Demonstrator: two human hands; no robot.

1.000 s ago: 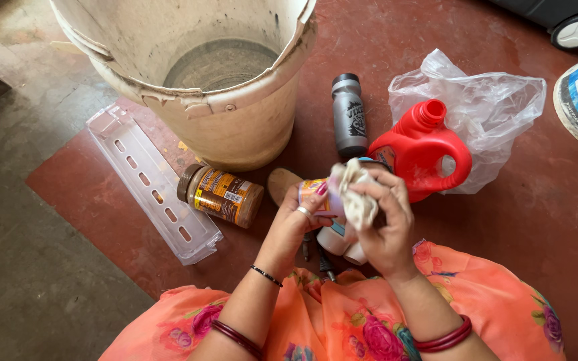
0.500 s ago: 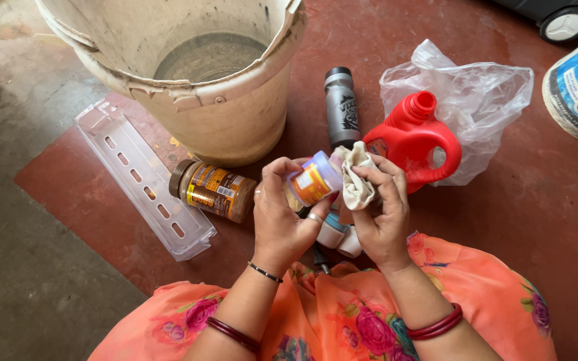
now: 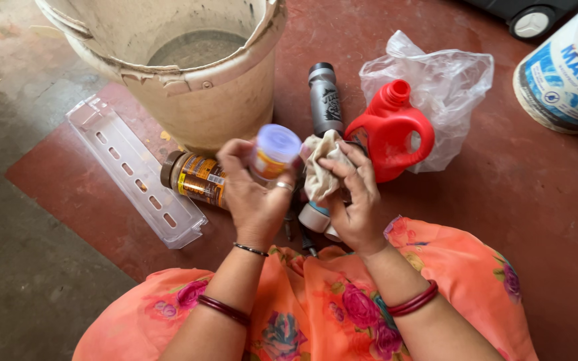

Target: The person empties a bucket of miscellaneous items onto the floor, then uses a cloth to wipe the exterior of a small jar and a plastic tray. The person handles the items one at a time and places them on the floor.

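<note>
Wiping step in hand: your left hand (image 3: pixel 254 194) grips the small jar (image 3: pixel 273 151) below the bucket (image 3: pixel 195 93); your right hand (image 3: pixel 352 200) clutches the cloth (image 3: pixel 317 167) beside it. Next calls for cloth contact.

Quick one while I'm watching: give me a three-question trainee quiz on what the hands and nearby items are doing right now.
1. Which hand holds the small jar?
2. True or false: the right hand grips a cloth.
3. The red jug lies on: A) a clear plastic bag B) the clear tray C) the bucket

Key: 1. left; 2. true; 3. A
</note>
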